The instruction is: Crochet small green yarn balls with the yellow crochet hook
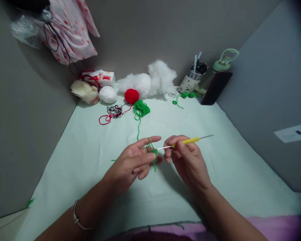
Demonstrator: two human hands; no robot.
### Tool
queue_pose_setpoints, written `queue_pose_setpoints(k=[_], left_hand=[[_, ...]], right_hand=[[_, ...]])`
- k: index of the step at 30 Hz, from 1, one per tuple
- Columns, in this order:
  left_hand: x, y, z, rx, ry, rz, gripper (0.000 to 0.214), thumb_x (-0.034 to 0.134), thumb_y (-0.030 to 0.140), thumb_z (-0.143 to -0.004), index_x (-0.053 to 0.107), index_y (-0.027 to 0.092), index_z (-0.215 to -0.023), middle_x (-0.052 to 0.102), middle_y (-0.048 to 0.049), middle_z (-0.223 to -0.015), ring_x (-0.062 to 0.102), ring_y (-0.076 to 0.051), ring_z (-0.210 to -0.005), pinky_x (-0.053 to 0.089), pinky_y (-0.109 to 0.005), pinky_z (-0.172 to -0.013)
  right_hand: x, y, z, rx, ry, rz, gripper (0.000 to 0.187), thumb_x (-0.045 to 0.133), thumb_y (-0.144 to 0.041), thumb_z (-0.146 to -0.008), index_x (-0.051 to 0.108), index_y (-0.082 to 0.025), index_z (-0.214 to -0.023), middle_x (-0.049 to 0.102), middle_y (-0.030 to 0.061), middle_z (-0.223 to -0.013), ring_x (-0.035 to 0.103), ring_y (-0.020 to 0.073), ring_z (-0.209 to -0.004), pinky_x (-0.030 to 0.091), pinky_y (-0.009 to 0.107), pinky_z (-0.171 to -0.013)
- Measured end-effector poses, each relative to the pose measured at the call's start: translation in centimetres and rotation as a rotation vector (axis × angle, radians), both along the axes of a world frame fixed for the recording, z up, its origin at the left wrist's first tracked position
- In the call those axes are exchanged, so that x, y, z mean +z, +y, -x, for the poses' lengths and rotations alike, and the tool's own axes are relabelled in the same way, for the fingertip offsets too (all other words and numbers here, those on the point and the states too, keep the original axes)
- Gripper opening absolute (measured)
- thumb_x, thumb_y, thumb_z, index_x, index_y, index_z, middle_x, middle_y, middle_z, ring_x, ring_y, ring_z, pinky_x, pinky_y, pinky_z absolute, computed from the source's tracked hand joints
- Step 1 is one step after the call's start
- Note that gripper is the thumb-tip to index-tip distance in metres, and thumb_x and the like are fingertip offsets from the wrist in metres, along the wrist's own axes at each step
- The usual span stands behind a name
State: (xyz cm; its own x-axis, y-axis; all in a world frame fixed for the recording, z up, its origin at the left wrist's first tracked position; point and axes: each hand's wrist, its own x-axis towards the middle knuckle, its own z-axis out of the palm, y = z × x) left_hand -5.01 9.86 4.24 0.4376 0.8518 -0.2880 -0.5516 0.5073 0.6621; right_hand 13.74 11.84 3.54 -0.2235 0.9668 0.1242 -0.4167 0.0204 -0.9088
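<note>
My left hand [132,160] pinches a small piece of green crochet work [154,153] between thumb and fingers. Its index finger is stretched out with green yarn looped over it. In my right hand [187,157] is a crochet hook [189,141] with a yellow handle, gripped between thumb and fingers. The thin metal tip of the hook points left and meets the green piece. From the left hand the yarn runs up to a loose green skein [141,108]. Something small and red [159,161] shows just behind the green piece, partly hidden by the fingers.
Along the back stand a red yarn ball [131,96], a white yarn ball [108,94], white stuffing [160,78], a pen cup [189,82], a bottle [213,73] and a dark phone [217,87]. Tangled black and red yarn [114,113] lies left of the skein. Grey panels enclose the table.
</note>
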Motion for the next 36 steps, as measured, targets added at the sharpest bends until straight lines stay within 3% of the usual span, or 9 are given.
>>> queue_pose_setpoints(k=[4,7,14,18,23,27,30,34,36], left_hand=[[0.0,0.1,0.3,-0.052,-0.097,-0.024,0.029,0.084,0.021,-0.086,0.080,0.020,-0.114,0.065,0.0011,-0.082,0.023,0.003,-0.042,0.028,-0.013,-0.038],[0.0,0.0,0.0,-0.001,-0.070,-0.058,0.026,0.086,0.021,-0.084,0.080,0.020,-0.109,0.062,0.0028,-0.082,0.025,0.004,-0.041,0.030,-0.012,-0.039],[-0.3,-0.7,-1.6,0.245,0.280,-0.193,0.042,0.085,0.018,-0.080,0.073,0.018,-0.120,0.063,0.0027,-0.083,0.053,-0.005,-0.055,0.046,-0.016,-0.050],[-0.4,-0.7,-1.7,0.273,0.284,-0.203,0.041,0.085,0.019,-0.080,0.073,0.017,-0.119,0.065,0.0020,-0.083,0.058,-0.007,-0.061,0.049,-0.017,-0.055],[-0.8,-0.8,-1.9,0.290,0.207,-0.135,0.041,0.088,0.027,-0.082,0.074,0.016,-0.118,0.065,0.0034,-0.079,0.048,-0.003,-0.050,0.044,-0.017,-0.050],[-0.8,-0.7,-1.8,0.186,0.042,0.021,0.051,0.091,0.030,-0.080,0.074,0.013,-0.125,0.052,0.0090,-0.061,0.034,-0.001,-0.045,0.038,-0.015,-0.046],[-0.5,-0.2,-1.3,0.168,-0.011,0.082,0.044,0.091,0.024,-0.080,0.077,0.011,-0.119,0.044,0.0116,-0.055,0.028,0.001,-0.043,0.034,-0.013,-0.045],[-0.2,-0.1,-1.1,0.248,0.024,0.006,0.040,0.090,0.020,-0.079,0.079,0.017,-0.117,0.059,0.0067,-0.073,0.033,0.003,-0.042,0.034,-0.013,-0.042],[-0.3,-0.5,-1.5,0.271,0.068,-0.040,0.043,0.090,0.020,-0.080,0.078,0.022,-0.121,0.065,0.0045,-0.086,0.036,0.003,-0.042,0.037,-0.014,-0.042]], right_hand=[[0.3,0.2,-0.4,0.044,0.039,0.114,0.020,0.074,-0.038,-0.097,0.081,-0.022,-0.088,0.070,0.0016,-0.075,0.061,0.0091,-0.058,0.053,0.018,-0.052],[0.4,0.0,-0.4,0.057,0.038,0.151,0.021,0.073,-0.039,-0.098,0.081,-0.023,-0.088,0.067,0.0002,-0.070,0.058,0.0087,-0.055,0.049,0.017,-0.050],[-0.9,-0.7,0.1,-0.032,-0.217,-0.197,0.014,0.071,-0.032,-0.100,0.084,-0.029,-0.102,0.077,0.0048,-0.103,0.072,0.0172,-0.091,0.061,0.029,-0.077],[-1.1,-0.7,0.1,-0.038,-0.240,-0.211,0.017,0.066,-0.029,-0.103,0.083,-0.032,-0.107,0.076,0.0029,-0.102,0.071,0.0147,-0.080,0.062,0.028,-0.068],[-1.0,-2.0,0.5,-0.203,-0.537,-0.490,0.023,0.068,-0.020,-0.100,0.082,-0.032,-0.113,0.078,0.0063,-0.107,0.075,0.0206,-0.093,0.065,0.034,-0.074],[-1.2,-2.7,0.3,-0.246,-0.704,-0.648,0.036,0.073,-0.015,-0.095,0.078,-0.034,-0.125,0.078,0.0073,-0.115,0.076,0.0242,-0.102,0.066,0.038,-0.083],[-0.6,-1.9,-0.3,-0.257,-0.607,-0.576,0.031,0.065,-0.013,-0.100,0.079,-0.031,-0.120,0.077,0.0053,-0.104,0.075,0.0187,-0.089,0.064,0.033,-0.075],[0.2,-0.7,-0.5,-0.163,-0.288,-0.287,0.021,0.060,-0.024,-0.105,0.081,-0.028,-0.105,0.072,0.0020,-0.090,0.069,0.0136,-0.069,0.061,0.029,-0.064],[0.1,-0.8,-0.2,-0.142,-0.283,-0.259,0.021,0.060,-0.025,-0.105,0.081,-0.028,-0.104,0.072,0.0018,-0.089,0.068,0.0132,-0.068,0.060,0.028,-0.061]])
